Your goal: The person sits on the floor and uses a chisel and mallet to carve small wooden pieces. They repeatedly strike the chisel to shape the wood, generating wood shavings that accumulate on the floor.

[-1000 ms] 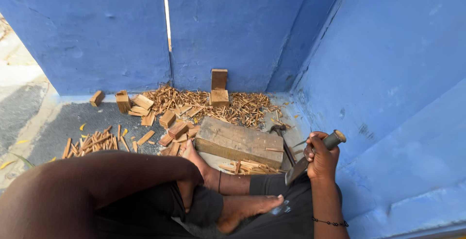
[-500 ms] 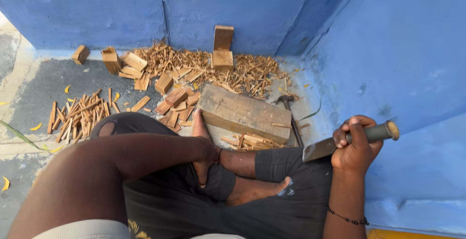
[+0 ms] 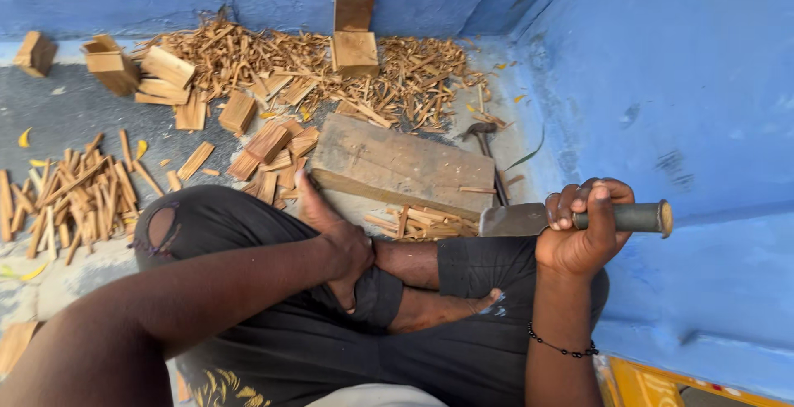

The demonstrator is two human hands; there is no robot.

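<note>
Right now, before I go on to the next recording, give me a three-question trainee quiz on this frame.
1. True or false: the right hand grips a broad-bladed chopping tool by its handle.
2. Where does the left hand rest? A) on the wooden block B) on the person's own ankle C) on the hammer
3. What lies against the far wall behind the block?

Key: 1 true. 2 B. 3 A heap of wood splinters with small cut blocks.
</note>
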